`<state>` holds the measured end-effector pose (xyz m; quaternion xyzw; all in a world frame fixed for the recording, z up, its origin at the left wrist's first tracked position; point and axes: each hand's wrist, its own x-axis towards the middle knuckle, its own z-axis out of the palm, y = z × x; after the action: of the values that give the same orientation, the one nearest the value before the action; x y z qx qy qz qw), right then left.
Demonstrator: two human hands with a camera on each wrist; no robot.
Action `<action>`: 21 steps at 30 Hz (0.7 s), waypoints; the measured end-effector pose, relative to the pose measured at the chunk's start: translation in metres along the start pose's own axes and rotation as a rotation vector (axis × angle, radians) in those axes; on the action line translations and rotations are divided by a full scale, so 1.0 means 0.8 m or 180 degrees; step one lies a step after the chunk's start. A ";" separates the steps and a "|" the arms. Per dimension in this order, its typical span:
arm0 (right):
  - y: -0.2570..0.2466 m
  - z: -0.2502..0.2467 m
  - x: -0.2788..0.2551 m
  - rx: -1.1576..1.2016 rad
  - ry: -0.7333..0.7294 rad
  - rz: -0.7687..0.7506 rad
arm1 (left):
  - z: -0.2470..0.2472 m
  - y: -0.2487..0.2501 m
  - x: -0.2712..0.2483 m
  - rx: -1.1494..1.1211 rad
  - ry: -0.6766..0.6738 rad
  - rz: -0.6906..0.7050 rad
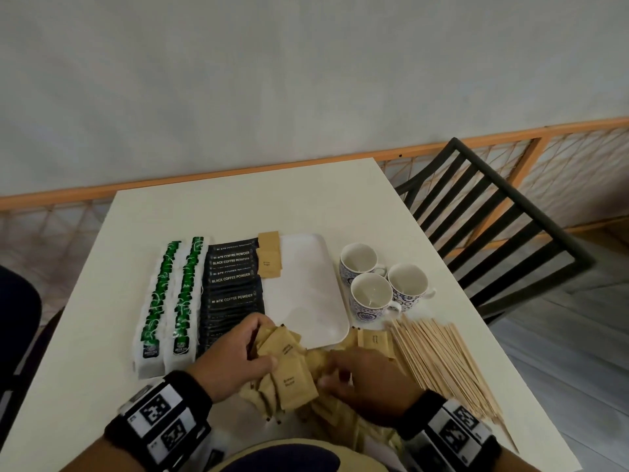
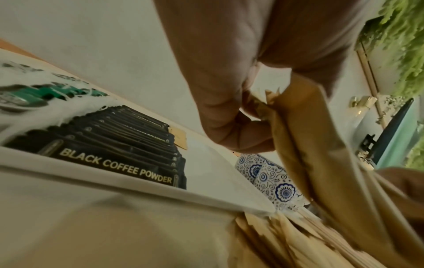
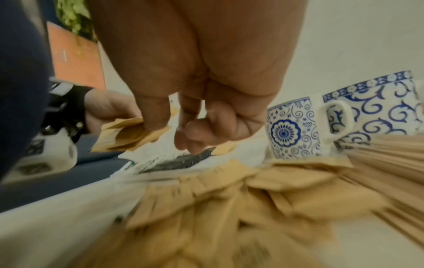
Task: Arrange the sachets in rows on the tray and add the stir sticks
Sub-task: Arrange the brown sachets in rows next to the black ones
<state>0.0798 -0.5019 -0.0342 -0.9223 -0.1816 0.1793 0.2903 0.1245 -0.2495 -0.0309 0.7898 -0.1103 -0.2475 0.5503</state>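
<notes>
The left hand [image 1: 235, 356] has its grip clenched round a fanned bunch of brown sugar sachets [image 1: 286, 362], thumb on top and fingers beneath, just off the tray's [image 1: 306, 294] near edge at about 6 o'clock. Held as a fan like that, it looks meant to serve as a supply from which one sachet at a time can be peeled off.

The right hand [image 1: 367, 376] hovers over the loose pile of brown sachets [image 1: 333, 420] at the table's [image 1: 238, 206] near edge; its fingers are curled, but through the blur I cannot tell whether they pinch anything.

On the tray, two rows of green tea bags [image 1: 170, 301] fill the 9 o'clock side and a row of black coffee sachets [image 1: 235, 291] lies beside them, overlapped like shingles, probably so each label shows. Only two placed brown sachets [image 1: 269, 255] sit at 12 o'clock beside the coffee row, so this row seems barely begun.

The stir sticks [image 1: 442, 362] lie untouched in a heap on the table at 4 o'clock, near three patterned cups [image 1: 381, 284] at 3 o'clock.
</notes>
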 end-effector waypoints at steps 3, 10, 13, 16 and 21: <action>-0.016 -0.018 0.021 0.0935 -0.0136 0.0235 | -0.004 0.001 0.000 -0.0402 0.0053 0.0007; -0.042 -0.016 0.066 0.1292 -0.0409 0.0382 | -0.013 -0.001 0.008 -0.0973 0.0152 -0.0098; -0.047 -0.016 0.071 0.1420 -0.0406 0.0366 | -0.020 -0.007 0.007 -0.1220 0.0051 -0.0069; -0.046 -0.013 0.074 0.1541 -0.0406 0.0435 | -0.021 -0.009 0.004 -0.1325 -0.0151 -0.0177; -0.044 -0.010 0.081 0.1466 -0.0390 0.0444 | -0.013 -0.008 0.002 -0.1139 -0.0256 -0.0252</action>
<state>0.1319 -0.4505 -0.0215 -0.8295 -0.0891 0.2911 0.4682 0.1305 -0.2388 -0.0345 0.6725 -0.0552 -0.3159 0.6670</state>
